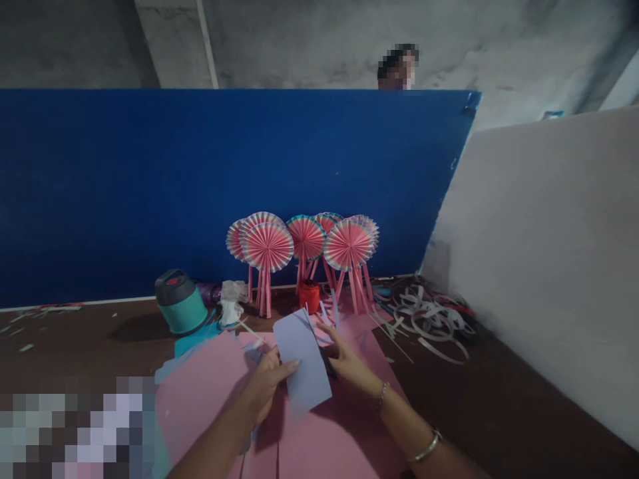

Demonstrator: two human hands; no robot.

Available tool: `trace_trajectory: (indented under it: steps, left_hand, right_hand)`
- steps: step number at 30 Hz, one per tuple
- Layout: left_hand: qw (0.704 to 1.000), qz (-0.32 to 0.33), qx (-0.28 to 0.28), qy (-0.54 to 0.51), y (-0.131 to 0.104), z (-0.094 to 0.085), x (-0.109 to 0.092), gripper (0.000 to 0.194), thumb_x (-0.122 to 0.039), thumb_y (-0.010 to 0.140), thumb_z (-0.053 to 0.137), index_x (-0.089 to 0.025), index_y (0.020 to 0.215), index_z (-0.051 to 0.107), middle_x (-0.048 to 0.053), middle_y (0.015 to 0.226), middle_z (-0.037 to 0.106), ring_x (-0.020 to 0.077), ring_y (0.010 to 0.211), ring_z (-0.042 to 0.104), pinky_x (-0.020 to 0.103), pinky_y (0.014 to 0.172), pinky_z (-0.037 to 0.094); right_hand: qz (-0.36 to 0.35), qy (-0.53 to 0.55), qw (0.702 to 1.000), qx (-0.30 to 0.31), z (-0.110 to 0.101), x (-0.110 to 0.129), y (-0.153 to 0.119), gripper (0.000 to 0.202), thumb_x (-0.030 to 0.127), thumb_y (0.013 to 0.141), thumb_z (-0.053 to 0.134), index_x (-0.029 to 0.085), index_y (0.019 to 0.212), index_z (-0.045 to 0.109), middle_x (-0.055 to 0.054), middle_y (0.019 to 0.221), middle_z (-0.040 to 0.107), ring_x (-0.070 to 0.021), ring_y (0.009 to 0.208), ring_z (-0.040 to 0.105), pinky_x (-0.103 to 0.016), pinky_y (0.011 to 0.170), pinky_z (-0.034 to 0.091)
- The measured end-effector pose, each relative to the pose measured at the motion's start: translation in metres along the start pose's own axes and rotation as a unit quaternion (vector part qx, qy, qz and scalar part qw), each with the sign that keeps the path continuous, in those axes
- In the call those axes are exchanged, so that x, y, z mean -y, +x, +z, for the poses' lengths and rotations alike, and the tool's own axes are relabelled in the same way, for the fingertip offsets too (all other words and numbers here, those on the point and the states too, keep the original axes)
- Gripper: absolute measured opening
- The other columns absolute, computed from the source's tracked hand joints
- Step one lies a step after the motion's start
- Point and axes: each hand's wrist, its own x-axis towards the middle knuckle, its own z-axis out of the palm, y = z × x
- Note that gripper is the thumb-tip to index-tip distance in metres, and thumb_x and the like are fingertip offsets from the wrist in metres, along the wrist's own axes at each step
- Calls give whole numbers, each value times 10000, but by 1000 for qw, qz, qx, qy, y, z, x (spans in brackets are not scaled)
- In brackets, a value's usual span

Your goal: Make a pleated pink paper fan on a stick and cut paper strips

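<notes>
Low over the pink sheets, my left hand (272, 376) grips a pale lavender-white sheet of paper (305, 372), thumb on top and fingers beneath. My right hand (344, 356) is at the sheet's right edge, closed around dark-handled scissors (327, 362) that are mostly hidden by the paper and fingers. Narrow pale strips (334, 309) stand up just beyond that hand. Large pink paper sheets (210, 392) lie under both hands.
Pink pleated paper fans (267, 247) on sticks stand against a blue partition (150, 186). Before them sits a red container (309, 297). A teal-and-black container (180, 303) stands left; curled paper strips (434, 319) lie right. A person's head (398, 66) shows behind the partition.
</notes>
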Motion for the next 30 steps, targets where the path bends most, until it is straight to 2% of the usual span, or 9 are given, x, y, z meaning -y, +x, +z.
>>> trace_trajectory:
  steps: [12,19,24,30]
  left_hand:
    - [1000,1,-5,-1,1,-1,0,491,-284,638,810,-168,1088,652,113,1083,717,282,1051,636,391,924,478]
    - [1000,6,-3,-1,1,-1,1,445,-278,649,802,-165,1056,663,120,1100,711,283,1039,642,390,917,479]
    - [1000,7,-3,5,0,1,-1,457,-282,642,807,-160,1057,659,127,1125,701,286,1050,636,384,910,482]
    - [1000,4,-9,1,1,-1,1,461,-279,649,802,-166,1070,654,117,1105,707,280,1047,636,396,917,478]
  right_hand:
    - [29,12,999,-12,6,15,-3,791,309,631,729,203,1323,361,87,554,511,-83,446,411,-220,478,318]
    - [37,6,999,-27,5,10,1,695,241,620,673,208,1260,403,95,532,502,-87,432,421,-210,465,305]
    - [37,5,999,-25,3,8,2,649,252,623,663,219,1235,449,82,580,545,-85,447,443,-218,479,327]
    - [40,-9,999,-35,3,9,3,609,259,608,640,188,1193,487,105,530,499,-73,421,416,-206,458,303]
